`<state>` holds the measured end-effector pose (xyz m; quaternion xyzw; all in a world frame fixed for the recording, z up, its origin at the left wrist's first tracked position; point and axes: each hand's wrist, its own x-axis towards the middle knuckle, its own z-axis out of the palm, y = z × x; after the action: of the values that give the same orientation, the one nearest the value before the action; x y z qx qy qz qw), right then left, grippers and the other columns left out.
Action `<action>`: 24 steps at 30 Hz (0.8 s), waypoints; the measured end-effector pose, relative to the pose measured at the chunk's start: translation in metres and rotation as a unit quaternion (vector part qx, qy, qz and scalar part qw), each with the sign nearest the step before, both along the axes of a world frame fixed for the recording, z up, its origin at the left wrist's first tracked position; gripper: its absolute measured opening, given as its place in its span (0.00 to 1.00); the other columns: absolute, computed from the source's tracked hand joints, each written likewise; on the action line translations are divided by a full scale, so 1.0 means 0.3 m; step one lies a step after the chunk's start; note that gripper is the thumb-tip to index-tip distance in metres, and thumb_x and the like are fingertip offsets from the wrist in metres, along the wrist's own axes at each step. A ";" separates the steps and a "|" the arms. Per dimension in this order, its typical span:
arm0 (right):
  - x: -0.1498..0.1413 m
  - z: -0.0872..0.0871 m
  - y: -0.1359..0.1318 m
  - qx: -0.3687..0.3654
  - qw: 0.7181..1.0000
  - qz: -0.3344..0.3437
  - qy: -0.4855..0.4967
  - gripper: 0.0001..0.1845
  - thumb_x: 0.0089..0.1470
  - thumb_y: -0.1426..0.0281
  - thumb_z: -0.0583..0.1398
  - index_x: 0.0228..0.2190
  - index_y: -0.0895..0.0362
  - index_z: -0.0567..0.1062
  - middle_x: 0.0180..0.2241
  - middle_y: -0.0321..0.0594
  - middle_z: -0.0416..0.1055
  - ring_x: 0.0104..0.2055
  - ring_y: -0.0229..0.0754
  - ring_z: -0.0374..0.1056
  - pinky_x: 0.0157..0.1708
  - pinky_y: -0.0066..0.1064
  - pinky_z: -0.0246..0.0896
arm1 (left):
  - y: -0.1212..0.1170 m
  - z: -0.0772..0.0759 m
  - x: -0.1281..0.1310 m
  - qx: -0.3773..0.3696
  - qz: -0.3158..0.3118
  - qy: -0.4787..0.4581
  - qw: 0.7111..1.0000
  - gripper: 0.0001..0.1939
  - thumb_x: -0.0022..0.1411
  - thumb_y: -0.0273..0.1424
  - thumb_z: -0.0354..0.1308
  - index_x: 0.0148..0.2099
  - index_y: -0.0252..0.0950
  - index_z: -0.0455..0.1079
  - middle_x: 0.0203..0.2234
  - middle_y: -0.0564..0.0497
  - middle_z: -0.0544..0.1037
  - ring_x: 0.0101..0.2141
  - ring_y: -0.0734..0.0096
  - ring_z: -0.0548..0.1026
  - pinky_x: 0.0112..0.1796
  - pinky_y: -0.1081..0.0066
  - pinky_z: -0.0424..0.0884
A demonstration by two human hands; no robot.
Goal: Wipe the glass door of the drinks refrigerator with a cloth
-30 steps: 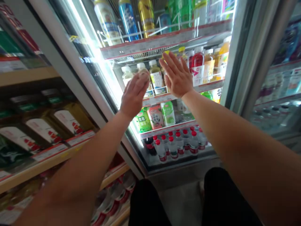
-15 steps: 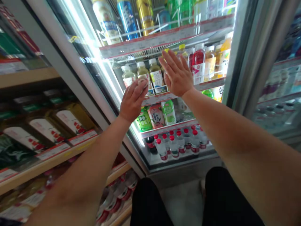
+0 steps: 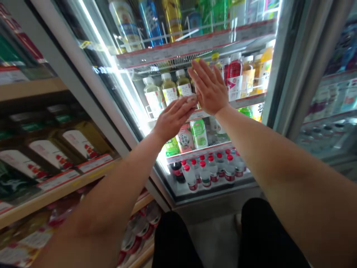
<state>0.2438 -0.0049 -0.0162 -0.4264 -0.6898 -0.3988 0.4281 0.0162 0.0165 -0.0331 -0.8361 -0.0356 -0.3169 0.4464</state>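
My right hand (image 3: 210, 89) lies flat against the glass door (image 3: 134, 123) of a lit drinks cooler, fingers stretched and slightly apart. My left hand (image 3: 175, 117) is beside it, a little lower, with its fingers together and pointing toward my right palm. Something small and pale (image 3: 192, 99) shows at the left fingertips; its kind is not clear. Behind the glass, bottles with white caps (image 3: 153, 96) stand on the middle shelf, partly hidden by my hands. A red drink bottle (image 3: 234, 76) stands to the right of my right hand.
Lower shelves hold green and pink cartons (image 3: 199, 134) and red-capped water bottles (image 3: 205, 174). Large cans (image 3: 150, 22) stand on the top shelf. At left, a wooden shelf (image 3: 55, 186) carries dark-capped bottles. Another glass door (image 3: 329, 93) is at right. My knees (image 3: 175, 238) are below.
My left hand has slid right and slightly down across the glass, up to my right hand, uncovering the bottles at left. My right hand has stayed in place.
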 end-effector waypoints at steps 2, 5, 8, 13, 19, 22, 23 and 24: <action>0.001 0.000 -0.001 -0.001 1.000 0.002 0.000 0.33 0.70 0.69 0.42 0.73 0.53 0.56 0.74 0.35 0.44 0.78 0.44 0.37 0.78 0.51 0.35 | 0.025 0.051 -0.030 -0.009 0.018 -0.053 0.998 0.23 0.83 0.27 0.40 0.73 0.43 0.59 0.70 0.52 0.64 0.72 0.63 0.54 0.70 0.53 0.60; 0.003 -0.001 -0.005 -0.005 1.000 0.007 -0.002 0.33 0.70 0.70 0.42 0.73 0.52 0.55 0.75 0.34 0.43 0.78 0.43 0.35 0.78 0.51 0.33 | 0.072 0.112 -0.089 0.005 0.011 -0.152 0.988 0.22 0.84 0.32 0.40 0.73 0.47 0.59 0.72 0.55 0.61 0.73 0.65 0.51 0.72 0.51 0.55; 0.004 -0.001 -0.007 -0.012 1.000 0.016 0.000 0.34 0.70 0.70 0.43 0.73 0.52 0.55 0.75 0.33 0.42 0.78 0.43 0.35 0.78 0.51 0.33 | 0.080 0.070 -0.145 -0.002 0.000 -0.175 0.985 0.23 0.83 0.33 0.42 0.75 0.49 0.56 0.72 0.54 0.60 0.73 0.64 0.51 0.72 0.49 0.54; 0.004 -0.003 -0.003 -0.010 1.000 0.019 0.001 0.34 0.70 0.70 0.43 0.73 0.53 0.55 0.75 0.33 0.42 0.78 0.43 0.34 0.78 0.51 0.32 | 0.063 0.006 -0.192 -0.036 0.026 -0.130 0.991 0.24 0.82 0.31 0.43 0.75 0.51 0.55 0.70 0.53 0.65 0.72 0.63 0.55 0.71 0.51 0.59; -0.002 -0.001 -0.015 -0.007 1.000 0.006 0.006 0.33 0.70 0.69 0.42 0.73 0.53 0.56 0.74 0.33 0.44 0.78 0.43 0.37 0.78 0.52 0.35 | 0.070 0.082 -0.091 -0.036 0.008 -0.144 0.989 0.22 0.83 0.32 0.41 0.74 0.47 0.57 0.73 0.54 0.58 0.74 0.65 0.47 0.73 0.50 0.52; -0.002 -0.001 -0.013 -0.003 1.000 -0.001 0.008 0.33 0.70 0.68 0.42 0.73 0.50 0.56 0.74 0.31 0.46 0.78 0.42 0.37 0.78 0.52 0.36 | 0.012 0.004 -0.026 -0.041 -0.003 -0.066 0.997 0.25 0.81 0.25 0.42 0.75 0.44 0.56 0.70 0.49 0.65 0.73 0.61 0.51 0.71 0.51 0.59; -0.002 -0.001 -0.010 -0.002 1.000 -0.001 0.010 0.33 0.70 0.68 0.42 0.73 0.49 0.56 0.74 0.31 0.46 0.78 0.43 0.38 0.78 0.53 0.36 | -0.008 -0.024 -0.015 -0.039 -0.005 -0.030 0.999 0.25 0.81 0.24 0.44 0.75 0.43 0.55 0.68 0.47 0.67 0.73 0.60 0.53 0.70 0.52 0.61; -0.001 -0.002 -0.006 0.001 1.000 0.000 0.011 0.33 0.70 0.68 0.43 0.73 0.49 0.56 0.74 0.31 0.47 0.78 0.43 0.38 0.77 0.53 0.36 | -0.024 -0.041 -0.012 -0.035 -0.005 0.000 0.999 0.26 0.80 0.23 0.45 0.75 0.42 0.55 0.67 0.47 0.68 0.72 0.60 0.55 0.69 0.53 0.62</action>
<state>0.2436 -0.0066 -0.0169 -0.4307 -0.6847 -0.3948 0.4357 0.0125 0.0093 -0.0455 -0.8516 -0.0428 -0.3171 0.4153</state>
